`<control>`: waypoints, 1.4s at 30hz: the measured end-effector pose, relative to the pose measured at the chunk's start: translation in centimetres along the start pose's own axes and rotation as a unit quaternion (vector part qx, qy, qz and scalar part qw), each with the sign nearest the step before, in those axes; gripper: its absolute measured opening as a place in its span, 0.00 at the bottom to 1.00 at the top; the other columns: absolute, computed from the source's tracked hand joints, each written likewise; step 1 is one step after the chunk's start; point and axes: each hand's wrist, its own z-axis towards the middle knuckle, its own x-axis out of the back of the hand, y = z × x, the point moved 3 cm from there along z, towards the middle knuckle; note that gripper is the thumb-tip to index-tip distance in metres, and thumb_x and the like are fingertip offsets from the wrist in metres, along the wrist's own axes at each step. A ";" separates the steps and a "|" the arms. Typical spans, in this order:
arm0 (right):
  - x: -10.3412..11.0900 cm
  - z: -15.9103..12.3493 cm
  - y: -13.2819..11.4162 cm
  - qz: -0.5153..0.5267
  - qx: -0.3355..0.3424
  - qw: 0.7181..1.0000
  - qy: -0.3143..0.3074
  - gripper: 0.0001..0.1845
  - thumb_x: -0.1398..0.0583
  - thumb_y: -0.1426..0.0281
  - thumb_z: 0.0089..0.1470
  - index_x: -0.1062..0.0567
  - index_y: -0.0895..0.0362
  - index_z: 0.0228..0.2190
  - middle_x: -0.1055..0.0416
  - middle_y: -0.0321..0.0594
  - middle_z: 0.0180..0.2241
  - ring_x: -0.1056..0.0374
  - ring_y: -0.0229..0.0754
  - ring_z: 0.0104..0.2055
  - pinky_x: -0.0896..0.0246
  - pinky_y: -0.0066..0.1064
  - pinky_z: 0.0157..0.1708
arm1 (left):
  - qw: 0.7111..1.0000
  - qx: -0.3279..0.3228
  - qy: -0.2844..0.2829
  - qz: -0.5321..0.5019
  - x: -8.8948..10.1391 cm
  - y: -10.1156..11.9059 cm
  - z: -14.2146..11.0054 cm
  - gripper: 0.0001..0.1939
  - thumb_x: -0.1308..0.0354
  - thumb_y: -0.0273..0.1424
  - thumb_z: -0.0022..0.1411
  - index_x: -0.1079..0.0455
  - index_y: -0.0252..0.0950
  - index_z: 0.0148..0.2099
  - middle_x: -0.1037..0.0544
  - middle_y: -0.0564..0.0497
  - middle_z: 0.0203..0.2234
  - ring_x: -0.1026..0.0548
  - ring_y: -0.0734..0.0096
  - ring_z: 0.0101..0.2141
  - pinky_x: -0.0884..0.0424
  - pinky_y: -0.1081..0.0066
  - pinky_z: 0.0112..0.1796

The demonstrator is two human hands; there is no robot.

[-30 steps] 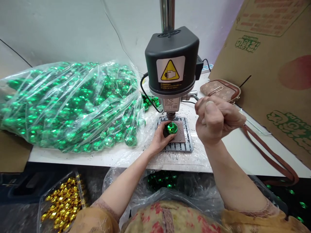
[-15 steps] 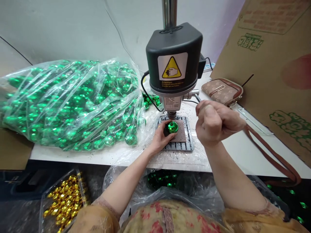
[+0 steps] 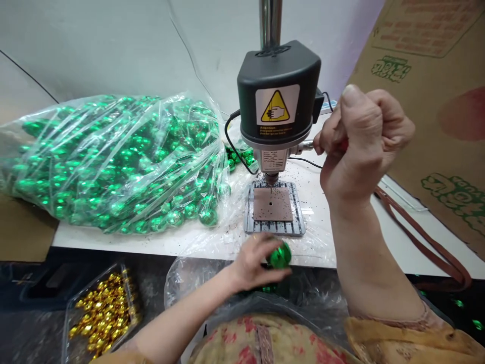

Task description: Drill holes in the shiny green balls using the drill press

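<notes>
From here, I see the left hand (image 3: 252, 260) curved around a green ball (image 3: 281, 257) near the close edge of the tabletop (image 3: 113, 244); blur hides whether it grips. The right hand (image 3: 364, 136) is fisted on the lever (image 3: 307, 145), presumably to control the drill press (image 3: 280, 60). Beyond the left hand, a pad (image 3: 275, 212) probably backs the bit. The round ball has no long axis; its facing is unclear.

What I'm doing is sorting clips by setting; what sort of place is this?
Probably a small workshop: a bench drill press above a slotted base plate, a clear bag of green faceted balls, and a clear tray of gold ones.
</notes>
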 end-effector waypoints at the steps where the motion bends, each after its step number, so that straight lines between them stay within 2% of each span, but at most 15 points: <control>1: 0.0 0.0 0.0 0.006 0.000 1.000 0.000 0.23 0.39 0.71 0.61 0.41 0.52 0.18 0.50 0.24 0.14 0.50 0.27 0.16 0.54 0.29 0.20 | 0.996 -0.062 -0.059 0.029 -0.2 1.2 -1.5 0.26 0.33 0.44 0.64 0.31 0.40 0.60 0.20 0.41 0.43 0.20 0.59 0.38 0.23 0.61 0.38; 4: 0.1 -0.1 0.0 0.016 0.004 1.000 0.010 0.22 0.38 0.71 0.60 0.40 0.51 0.18 0.49 0.24 0.13 0.50 0.30 0.15 0.57 0.32 0.19 | 0.957 -0.134 -0.223 0.129 -0.9 3.1 -5.7 0.19 0.38 0.32 0.66 0.28 0.41 0.59 0.18 0.40 0.43 0.20 0.58 0.38 0.23 0.58 0.43; 7: 0.2 -0.1 0.1 -0.001 0.002 1.000 0.012 0.24 0.38 0.70 0.61 0.42 0.51 0.18 0.47 0.25 0.13 0.49 0.31 0.16 0.56 0.31 0.20 | 0.941 -0.109 -0.291 0.135 -0.9 2.8 -7.7 0.18 0.40 0.35 0.68 0.28 0.47 0.60 0.18 0.42 0.51 0.20 0.56 0.49 0.25 0.57 0.55; 10: 0.3 -0.2 0.1 -0.008 0.002 1.000 0.009 0.23 0.38 0.69 0.61 0.42 0.51 0.18 0.47 0.25 0.14 0.49 0.32 0.16 0.55 0.33 0.19 | 0.965 -0.091 -0.221 0.105 0.6 1.3 -6.7 0.12 0.40 0.40 0.69 0.25 0.47 0.53 0.17 0.45 0.46 0.20 0.58 0.46 0.22 0.59 0.50; 13: 0.4 -0.3 0.2 0.004 0.012 1.000 0.012 0.22 0.38 0.71 0.60 0.40 0.52 0.18 0.48 0.25 0.14 0.49 0.31 0.15 0.54 0.33 0.18 | 0.977 0.025 -0.053 0.205 4.1 -1.9 -3.8 0.08 0.44 0.29 0.70 0.24 0.41 0.45 0.19 0.45 0.37 0.20 0.58 0.40 0.22 0.57 0.45; 16: 0.4 -0.4 0.3 0.006 0.015 1.000 0.014 0.23 0.39 0.70 0.60 0.41 0.53 0.18 0.49 0.24 0.14 0.49 0.28 0.16 0.55 0.29 0.18 | 0.892 0.251 0.098 0.362 8.4 -5.5 -2.1 0.12 0.43 0.36 0.70 0.25 0.37 0.50 0.22 0.36 0.48 0.25 0.43 0.55 0.29 0.40 0.56; 18: 0.4 -0.5 0.4 0.006 0.013 1.000 0.014 0.23 0.39 0.71 0.60 0.42 0.54 0.18 0.50 0.24 0.14 0.49 0.27 0.16 0.56 0.28 0.18 | 0.834 0.376 0.112 0.389 9.9 -7.5 -2.2 0.28 0.41 0.45 0.68 0.31 0.35 0.64 0.34 0.28 0.64 0.40 0.30 0.68 0.39 0.30 0.62; 21: 0.4 -0.6 0.4 0.000 0.012 1.000 0.015 0.23 0.40 0.71 0.60 0.42 0.54 0.18 0.50 0.24 0.14 0.49 0.28 0.16 0.54 0.30 0.19 | 0.818 0.454 0.033 0.351 9.3 -9.9 -2.8 0.44 0.42 0.50 0.67 0.50 0.38 0.77 0.56 0.29 0.75 0.58 0.26 0.74 0.47 0.24 0.63; 24: 0.4 -0.6 0.3 -0.002 0.012 1.000 0.020 0.23 0.40 0.72 0.60 0.43 0.54 0.17 0.49 0.24 0.13 0.49 0.29 0.16 0.54 0.30 0.19 | 0.815 0.454 -0.017 0.358 7.9 -12.1 -2.4 0.39 0.48 0.46 0.72 0.55 0.42 0.78 0.61 0.34 0.77 0.62 0.31 0.75 0.53 0.22 0.64; 27: 0.4 -0.6 0.3 -0.002 0.005 1.000 0.029 0.23 0.40 0.71 0.59 0.42 0.53 0.16 0.48 0.25 0.13 0.50 0.29 0.15 0.55 0.31 0.19 | 0.813 0.433 -0.039 0.389 7.6 -14.3 -1.1 0.36 0.54 0.44 0.75 0.55 0.39 0.78 0.60 0.32 0.77 0.61 0.37 0.76 0.55 0.24 0.65; 33: 0.4 -0.6 0.2 0.006 -0.016 0.999 0.034 0.23 0.38 0.70 0.56 0.41 0.53 0.15 0.48 0.25 0.12 0.51 0.31 0.15 0.56 0.34 0.19 | 0.843 0.354 -0.133 0.382 9.6 -16.6 -0.3 0.37 0.50 0.44 0.74 0.50 0.33 0.77 0.53 0.27 0.75 0.51 0.34 0.74 0.50 0.26 0.64; 35: 0.5 -0.6 0.2 0.006 -0.020 0.999 0.034 0.23 0.37 0.69 0.56 0.40 0.53 0.15 0.48 0.26 0.12 0.50 0.31 0.15 0.56 0.34 0.19 | 0.873 0.324 -0.120 0.345 11.1 -16.6 -0.7 0.33 0.49 0.44 0.73 0.41 0.34 0.73 0.41 0.28 0.72 0.42 0.35 0.71 0.42 0.33 0.63; 38: 0.5 -0.6 0.2 0.010 -0.022 0.999 0.029 0.23 0.37 0.69 0.55 0.40 0.53 0.15 0.47 0.26 0.12 0.50 0.32 0.15 0.56 0.35 0.19 | 0.919 0.272 -0.043 0.281 13.4 -15.7 -1.5 0.23 0.49 0.43 0.73 0.25 0.36 0.59 0.22 0.33 0.54 0.27 0.42 0.60 0.34 0.41 0.61; 40: 0.5 -0.6 0.3 0.011 -0.022 0.999 0.028 0.23 0.36 0.69 0.55 0.40 0.53 0.15 0.47 0.26 0.12 0.50 0.32 0.15 0.56 0.35 0.19 | 0.934 0.239 0.000 0.265 14.1 -14.6 -1.6 0.19 0.51 0.41 0.74 0.22 0.38 0.51 0.20 0.36 0.47 0.26 0.45 0.56 0.34 0.41 0.61; 42: 0.5 -0.6 0.3 0.010 -0.022 0.999 0.030 0.22 0.36 0.69 0.54 0.40 0.53 0.15 0.46 0.27 0.12 0.49 0.32 0.15 0.55 0.35 0.19 | 0.943 0.207 0.012 0.259 13.7 -13.6 -0.9 0.17 0.50 0.39 0.73 0.22 0.40 0.51 0.20 0.38 0.48 0.27 0.48 0.57 0.35 0.42 0.63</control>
